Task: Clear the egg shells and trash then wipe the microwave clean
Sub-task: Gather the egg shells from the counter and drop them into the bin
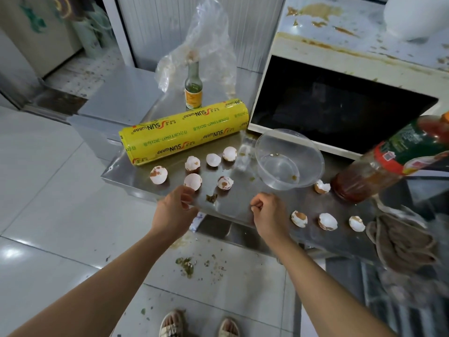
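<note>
Several white egg shells stained brown lie on the steel counter (233,205): one at the far left (158,175), one (193,181) just beyond my left hand (175,206), one in the middle (225,182), and three along the front right (327,221). My left hand hovers at the counter's front edge, fingers curled and apart, close to that shell, holding nothing. My right hand (267,212) is curled shut over the counter edge; nothing shows in it. The stained white microwave (340,57) stands at the back right with its dark door.
A yellow cling-wrap roll (184,131) lies behind the shells. A clear plastic bowl (289,159), a small glass bottle (193,91), a crumpled plastic bag (206,42), a sauce jar (384,164) and a brown cloth (403,242) also crowd the counter. Food scraps (187,263) litter the floor.
</note>
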A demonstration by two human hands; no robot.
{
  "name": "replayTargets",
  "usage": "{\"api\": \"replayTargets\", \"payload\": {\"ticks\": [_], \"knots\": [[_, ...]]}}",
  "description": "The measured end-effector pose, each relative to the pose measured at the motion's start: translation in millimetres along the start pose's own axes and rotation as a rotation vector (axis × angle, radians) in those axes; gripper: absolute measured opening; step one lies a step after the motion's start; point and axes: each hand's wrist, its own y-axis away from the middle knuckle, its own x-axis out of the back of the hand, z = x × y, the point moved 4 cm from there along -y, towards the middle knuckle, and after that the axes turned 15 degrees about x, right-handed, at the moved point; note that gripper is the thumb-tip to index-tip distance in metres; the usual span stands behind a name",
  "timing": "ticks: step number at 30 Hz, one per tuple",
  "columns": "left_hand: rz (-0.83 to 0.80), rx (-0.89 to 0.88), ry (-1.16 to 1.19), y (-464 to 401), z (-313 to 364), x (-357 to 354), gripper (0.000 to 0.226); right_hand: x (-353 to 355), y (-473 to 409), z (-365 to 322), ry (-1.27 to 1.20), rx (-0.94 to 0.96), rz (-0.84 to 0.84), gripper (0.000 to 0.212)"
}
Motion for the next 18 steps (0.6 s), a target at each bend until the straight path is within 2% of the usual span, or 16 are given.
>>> {"api": "replayTargets", "payload": {"ticks": [6,9,12,18], "knots": [[0.016,-0.016,0.011,-1,-1,6,0.031,5,-33,-31,-0.124,0.063,0.136,0.012],[0.022,-0.017,0.021,-3,-4,8,0.031,1,-53,-46,-0.18,0.099,0.151,0.009],[0.025,-0.019,0.017,-4,-6,8,0.03,-9,-58,-48,-0.162,0.079,0.082,0.008],[0.023,-0.03,-0.017,-5,-2,-4,0.028,6,-27,-21,-0.068,-0.048,0.116,0.019]]}}
